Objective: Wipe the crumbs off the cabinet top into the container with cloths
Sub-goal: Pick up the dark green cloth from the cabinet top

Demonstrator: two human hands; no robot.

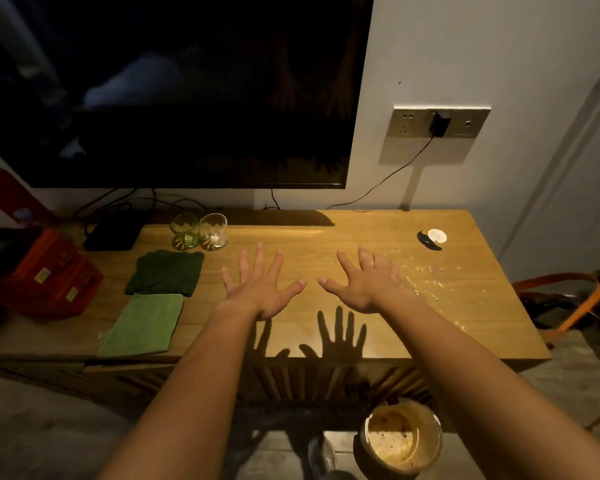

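My left hand (261, 285) and my right hand (362, 283) hover side by side over the middle of the wooden cabinet top (309, 327), fingers spread, holding nothing. Pale crumbs (426, 275) lie scattered on the right part of the top, just right of my right hand. Two folded cloths lie at the left: a dark green cloth (167, 273) and, nearer the front edge, a light green cloth (142, 325). A round container (400, 439) with a stained inside stands on the floor below the cabinet's front right.
A green glass (185, 230) and a clear glass (214, 231) stand at the back left. A small white disc (437, 235) and a dark object (428, 241) lie back right. A dark screen (174, 91) hangs above. A red bag (45, 275) sits left.
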